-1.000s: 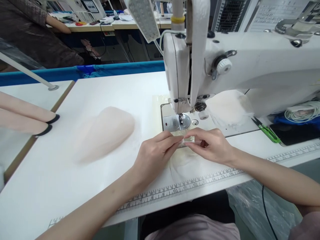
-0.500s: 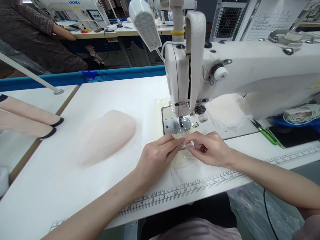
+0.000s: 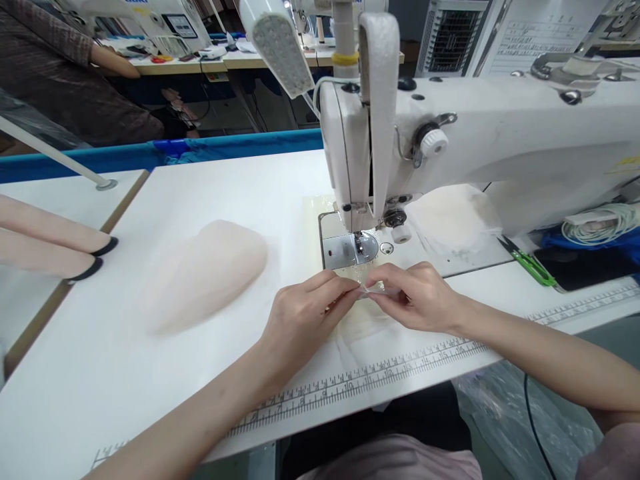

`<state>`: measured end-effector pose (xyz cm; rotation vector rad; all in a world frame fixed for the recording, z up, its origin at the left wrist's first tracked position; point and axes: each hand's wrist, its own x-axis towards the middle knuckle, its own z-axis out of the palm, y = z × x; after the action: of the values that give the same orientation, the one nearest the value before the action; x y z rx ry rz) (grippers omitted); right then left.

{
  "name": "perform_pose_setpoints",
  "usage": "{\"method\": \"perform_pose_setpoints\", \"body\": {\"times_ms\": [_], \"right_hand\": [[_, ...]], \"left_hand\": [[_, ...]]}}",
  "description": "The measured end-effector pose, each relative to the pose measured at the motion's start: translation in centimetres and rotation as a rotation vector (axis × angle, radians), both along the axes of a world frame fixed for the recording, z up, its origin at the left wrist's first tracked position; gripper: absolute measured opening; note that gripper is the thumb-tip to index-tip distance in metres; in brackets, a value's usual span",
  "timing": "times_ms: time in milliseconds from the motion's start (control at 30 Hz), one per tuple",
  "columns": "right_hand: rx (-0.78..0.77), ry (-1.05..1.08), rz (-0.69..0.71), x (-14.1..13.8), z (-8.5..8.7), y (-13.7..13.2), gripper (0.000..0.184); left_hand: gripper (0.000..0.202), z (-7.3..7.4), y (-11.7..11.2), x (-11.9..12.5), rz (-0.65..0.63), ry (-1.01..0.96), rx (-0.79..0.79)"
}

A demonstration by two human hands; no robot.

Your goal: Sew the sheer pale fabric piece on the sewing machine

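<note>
A small translucent piece (image 3: pixel 367 291) is held between the fingertips, near the presser foot (image 3: pixel 359 241), which is set just beyond them. One part is pinched by the left hand (image 3: pixel 305 310), its fingers drawn narrow; the other is gripped between the narrowed thumb and forefinger of the right hand (image 3: pixel 420 297). A second ago a flatter, shiny stretch was shown between the right fingers; now the piece is seen bunched thinly where the fingertips almost meet. It is therefore judged to be worked by hand rather than stitched. Whether it is joined to the yellowish film (image 3: pixel 367 319) beneath the fingers cannot be told. A pale cloth (image 3: pixel 220 267) is seen to their left, green-handled snips (image 3: pixel 533 267) to their right.
</note>
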<state>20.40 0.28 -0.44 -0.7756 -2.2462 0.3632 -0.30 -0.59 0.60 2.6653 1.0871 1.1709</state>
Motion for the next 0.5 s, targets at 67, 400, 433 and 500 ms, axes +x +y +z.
{"method": "perform_pose_setpoints", "body": {"times_ms": [67, 400, 433, 500], "right_hand": [[0.017, -0.013, 0.0, 0.02, -0.06, 0.01, 0.015], [0.372, 0.015, -0.055, 0.4, -0.29, 0.3, 0.006], [0.452, -0.003, -0.046, 0.52, -0.21, 0.29, 0.007], [0.617, -0.062, 0.001, 0.71, 0.09, 0.24, 0.01]], "left_hand": [[0.009, 0.01, 0.02, -0.01, -0.003, 0.002, 0.003], [0.003, 0.23, -0.6, 0.09, 0.032, 0.013, -0.062], [0.005, 0.27, -0.71, 0.18, 0.034, 0.008, -0.084], [0.017, 0.29, -0.87, 0.35, 0.016, 0.003, -0.11]]}}
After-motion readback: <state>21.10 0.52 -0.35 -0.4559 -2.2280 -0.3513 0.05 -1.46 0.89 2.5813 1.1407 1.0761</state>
